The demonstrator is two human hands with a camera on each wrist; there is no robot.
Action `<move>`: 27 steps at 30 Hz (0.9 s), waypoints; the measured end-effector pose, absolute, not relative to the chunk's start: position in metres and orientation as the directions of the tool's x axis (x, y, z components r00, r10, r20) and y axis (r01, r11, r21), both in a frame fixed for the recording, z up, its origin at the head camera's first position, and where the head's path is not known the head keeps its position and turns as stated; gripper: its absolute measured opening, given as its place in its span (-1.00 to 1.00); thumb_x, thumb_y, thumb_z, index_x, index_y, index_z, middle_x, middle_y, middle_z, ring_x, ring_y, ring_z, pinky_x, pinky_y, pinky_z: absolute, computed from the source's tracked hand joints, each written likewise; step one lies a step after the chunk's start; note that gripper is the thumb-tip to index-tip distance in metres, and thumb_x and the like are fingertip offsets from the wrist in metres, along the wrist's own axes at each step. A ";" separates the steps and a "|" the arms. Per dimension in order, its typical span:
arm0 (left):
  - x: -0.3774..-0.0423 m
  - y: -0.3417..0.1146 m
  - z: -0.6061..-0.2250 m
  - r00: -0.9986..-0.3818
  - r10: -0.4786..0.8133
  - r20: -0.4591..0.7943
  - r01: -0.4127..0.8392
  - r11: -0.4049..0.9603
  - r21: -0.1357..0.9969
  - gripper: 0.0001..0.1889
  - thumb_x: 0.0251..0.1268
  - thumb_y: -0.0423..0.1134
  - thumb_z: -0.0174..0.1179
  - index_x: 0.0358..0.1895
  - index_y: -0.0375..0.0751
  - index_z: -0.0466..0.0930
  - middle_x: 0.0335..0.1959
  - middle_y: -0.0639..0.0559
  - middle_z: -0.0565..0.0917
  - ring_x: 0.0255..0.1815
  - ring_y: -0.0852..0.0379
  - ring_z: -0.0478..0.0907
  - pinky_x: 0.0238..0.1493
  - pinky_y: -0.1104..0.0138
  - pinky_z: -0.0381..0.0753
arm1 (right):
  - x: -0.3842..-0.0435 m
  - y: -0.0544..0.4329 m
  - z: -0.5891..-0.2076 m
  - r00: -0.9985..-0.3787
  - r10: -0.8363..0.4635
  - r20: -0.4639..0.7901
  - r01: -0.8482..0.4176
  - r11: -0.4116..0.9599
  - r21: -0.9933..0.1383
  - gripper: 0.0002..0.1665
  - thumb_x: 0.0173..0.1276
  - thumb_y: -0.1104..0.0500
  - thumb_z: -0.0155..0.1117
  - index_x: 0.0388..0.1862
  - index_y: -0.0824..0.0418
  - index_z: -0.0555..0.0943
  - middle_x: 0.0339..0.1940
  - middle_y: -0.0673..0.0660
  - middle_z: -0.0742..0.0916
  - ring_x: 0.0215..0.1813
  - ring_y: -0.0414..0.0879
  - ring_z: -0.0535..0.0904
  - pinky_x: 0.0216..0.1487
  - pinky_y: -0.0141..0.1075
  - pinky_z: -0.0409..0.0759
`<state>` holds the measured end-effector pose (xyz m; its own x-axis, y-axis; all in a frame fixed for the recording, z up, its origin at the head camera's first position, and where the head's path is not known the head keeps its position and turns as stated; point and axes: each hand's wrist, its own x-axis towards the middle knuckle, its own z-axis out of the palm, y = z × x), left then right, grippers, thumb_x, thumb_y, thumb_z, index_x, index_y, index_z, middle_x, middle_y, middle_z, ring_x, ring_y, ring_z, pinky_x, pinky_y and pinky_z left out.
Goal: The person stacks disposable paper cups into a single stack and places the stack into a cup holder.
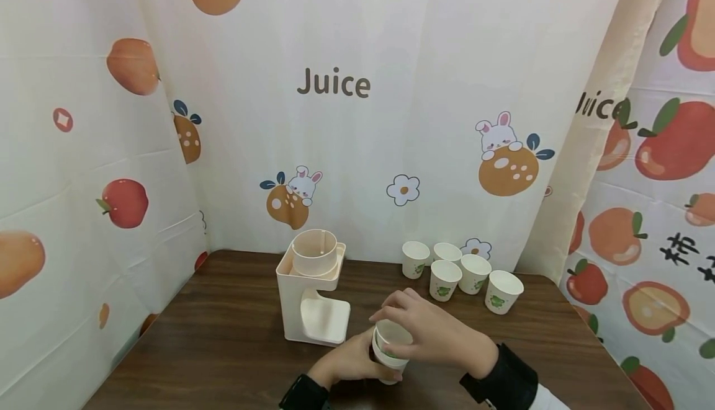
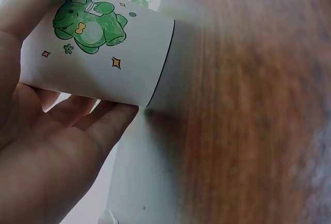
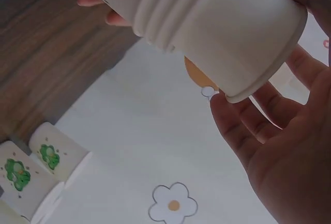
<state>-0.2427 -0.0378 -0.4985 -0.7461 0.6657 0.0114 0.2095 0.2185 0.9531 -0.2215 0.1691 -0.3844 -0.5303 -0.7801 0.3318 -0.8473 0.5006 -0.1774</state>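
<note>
In the head view, my left hand (image 1: pixel 350 359) grips a stack of nested white paper cups (image 1: pixel 385 361) near the table's front. The left wrist view shows a green bear print on the lowest cup (image 2: pixel 103 79), with fingers and thumb curled round it. My right hand (image 1: pixel 430 329) holds the uppermost paper cup (image 1: pixel 394 332) by its rim, thumb on one side and fingers on the other. Seen from the right wrist, that top cup (image 3: pixel 243 38) stands partly out of the stack, above several closely nested rims (image 3: pixel 168 12). The stack is tilted.
Behind the left hand stands a cream-coloured juicer-like machine (image 1: pixel 296 311) with a round open container (image 1: pixel 314 255) on top. Several separate paper cups (image 1: pixel 445 280) stand upright at the back right of the dark wooden table (image 1: pixel 212 348). Fruit-printed curtains (image 1: pixel 363 137) hang around it.
</note>
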 end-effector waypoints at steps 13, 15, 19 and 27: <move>-0.242 -0.037 -0.499 -0.715 0.698 0.027 0.214 0.183 0.960 -0.37 0.16 -0.12 0.46 0.29 -0.17 0.45 -0.03 0.15 0.64 -0.09 0.24 0.59 -0.04 0.33 0.51 | -0.227 0.168 -0.403 -0.529 -0.804 0.270 -0.847 0.480 -0.231 -0.57 0.37 -0.13 0.39 0.14 -0.03 0.64 0.01 -0.11 0.58 0.00 -0.22 0.40 -0.07 -0.37 0.52; -0.243 -0.037 -0.499 -0.711 0.702 0.031 0.223 0.183 0.957 -0.39 0.17 -0.12 0.45 0.27 -0.19 0.47 -0.05 0.14 0.65 -0.10 0.24 0.59 -0.04 0.33 0.51 | -0.228 0.167 -0.404 -0.526 -0.806 0.273 -0.849 0.477 -0.228 -0.57 0.36 -0.13 0.40 0.14 -0.04 0.65 0.01 -0.12 0.58 -0.01 -0.23 0.40 -0.07 -0.37 0.52; -0.243 -0.038 -0.499 -0.695 0.717 0.044 0.230 0.165 0.959 -0.41 0.19 -0.12 0.44 0.26 -0.22 0.47 -0.04 0.12 0.66 -0.09 0.24 0.60 -0.02 0.34 0.51 | -0.229 0.168 -0.406 -0.520 -0.808 0.277 -0.853 0.473 -0.221 -0.54 0.34 -0.17 0.41 0.14 -0.04 0.64 0.01 -0.12 0.57 -0.01 -0.23 0.39 -0.07 -0.38 0.52; -0.243 -0.038 -0.497 -0.683 0.729 0.055 0.243 0.155 0.958 -0.48 0.22 -0.10 0.42 0.21 -0.16 0.53 -0.08 0.14 0.68 -0.10 0.25 0.62 -0.02 0.36 0.53 | -0.230 0.168 -0.408 -0.503 -0.816 0.286 -0.863 0.453 -0.224 -0.48 0.28 -0.19 0.43 0.14 -0.02 0.65 -0.02 -0.08 0.58 -0.02 -0.22 0.39 -0.06 -0.37 0.51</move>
<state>-0.2426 -0.0384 -0.4974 -0.6826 0.7287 0.0551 0.2426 0.1548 0.9577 -0.2295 0.1683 -0.4076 -0.5027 -0.8158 0.2860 -0.8629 0.4533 -0.2235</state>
